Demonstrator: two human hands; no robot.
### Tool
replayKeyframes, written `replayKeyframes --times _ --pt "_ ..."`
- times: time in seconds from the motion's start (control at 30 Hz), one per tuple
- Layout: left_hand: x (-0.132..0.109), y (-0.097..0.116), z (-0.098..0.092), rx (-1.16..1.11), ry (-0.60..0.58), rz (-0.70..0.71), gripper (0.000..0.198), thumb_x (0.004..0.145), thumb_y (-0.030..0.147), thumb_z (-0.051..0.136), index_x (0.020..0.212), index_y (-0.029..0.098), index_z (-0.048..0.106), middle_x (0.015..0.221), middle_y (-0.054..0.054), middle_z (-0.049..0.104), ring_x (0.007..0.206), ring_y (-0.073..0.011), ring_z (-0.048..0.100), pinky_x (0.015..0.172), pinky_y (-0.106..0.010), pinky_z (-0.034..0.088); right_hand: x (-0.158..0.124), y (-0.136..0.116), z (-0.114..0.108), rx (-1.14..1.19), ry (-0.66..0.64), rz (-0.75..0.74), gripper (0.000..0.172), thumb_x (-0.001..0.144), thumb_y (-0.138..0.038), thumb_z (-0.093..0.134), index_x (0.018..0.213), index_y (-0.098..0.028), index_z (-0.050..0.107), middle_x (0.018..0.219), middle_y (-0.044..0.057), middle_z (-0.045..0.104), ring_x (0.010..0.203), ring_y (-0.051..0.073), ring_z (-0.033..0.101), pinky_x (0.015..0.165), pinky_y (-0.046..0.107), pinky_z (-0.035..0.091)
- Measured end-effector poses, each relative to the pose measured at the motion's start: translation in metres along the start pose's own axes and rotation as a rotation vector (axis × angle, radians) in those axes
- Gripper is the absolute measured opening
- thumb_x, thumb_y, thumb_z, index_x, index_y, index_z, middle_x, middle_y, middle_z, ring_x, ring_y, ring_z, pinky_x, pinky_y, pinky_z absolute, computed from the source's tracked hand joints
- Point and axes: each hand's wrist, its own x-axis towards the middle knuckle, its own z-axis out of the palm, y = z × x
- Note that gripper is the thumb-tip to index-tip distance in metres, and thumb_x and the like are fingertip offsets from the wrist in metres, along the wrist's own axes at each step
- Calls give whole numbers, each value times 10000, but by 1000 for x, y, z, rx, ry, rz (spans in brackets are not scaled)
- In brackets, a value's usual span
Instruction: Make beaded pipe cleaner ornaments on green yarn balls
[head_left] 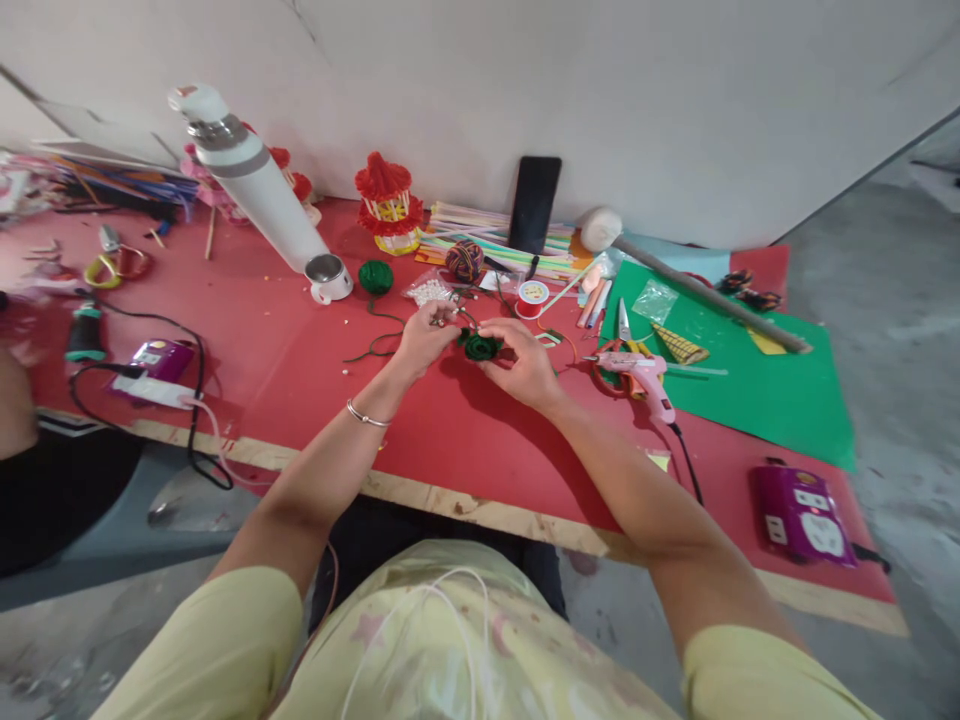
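Between my two hands, above the red tabletop (pixel 450 430), is a small dark green coiled piece (pixel 481 346), shaped like a rosette; its exact material is hard to make out. My right hand (pixel 521 362) grips it from the right with thumb and fingers. My left hand (pixel 426 342) is closed in a pinch at its left edge, where green strand runs near the fingertips. A ball of green yarn (pixel 376 277) lies to the left, its loose tail curling across the table. Just beyond my hands are a bag of white beads (pixel 430 290) and a multicoloured yarn ball (pixel 463 261).
At the right lie a pink glue gun (pixel 637 375), scissors (pixel 624 325), green sheet (pixel 780 400) and purple power socket (pixel 802 515). A tall white flask (pixel 259 190), metal cup (pixel 328 278) and red-yellow lantern-like craft (pixel 388 205) stand behind left. A phone (pixel 535 205) leans on the wall.
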Motion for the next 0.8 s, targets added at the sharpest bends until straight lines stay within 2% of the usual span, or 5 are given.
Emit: replayKeyframes --times 0.07,0.27,0.47,0.6,0.8 --pt "-4 4 0 -10 -4 69 342 738 268 773 1067 207 699 860 -19 713 659 -99 604 529 -185 420 0 0 0 -14 24 -26 351 881 -298 743 1223 -268 672 1295 118 659 1213 261 656 1014 468 586" --pt "-13 2 7 -50 -309 79 591 652 364 895 1176 165 706 1047 -81 754 731 -143 678 560 -212 498 0 3 0 -32 48 -3 461 893 -313 720 1342 -291 619 1361 121 637 1253 282 638 1044 497 581" --pt "-10 -4 9 -35 -226 168 526 664 299 865 1153 157 732 1045 -82 756 845 -183 708 644 -242 568 -3 -2 -1 38 45 -7 712 883 -235 666 1543 -335 419 1491 118 550 1331 316 594 1033 525 602" --pt "-8 -6 9 7 -205 239 432 659 257 842 1068 160 740 1009 -73 744 897 -194 702 665 -245 578 -4 -6 -1 81 65 48 684 910 -232 608 1553 -333 400 1461 123 559 1297 305 618 964 493 638" --pt "-4 -8 7 118 -180 379 356 665 130 746 1014 192 771 1038 -60 756 1006 -188 698 942 -308 556 -2 -11 -6 52 89 101 561 950 -244 557 1499 -322 472 1439 111 597 1136 262 690 815 408 656"
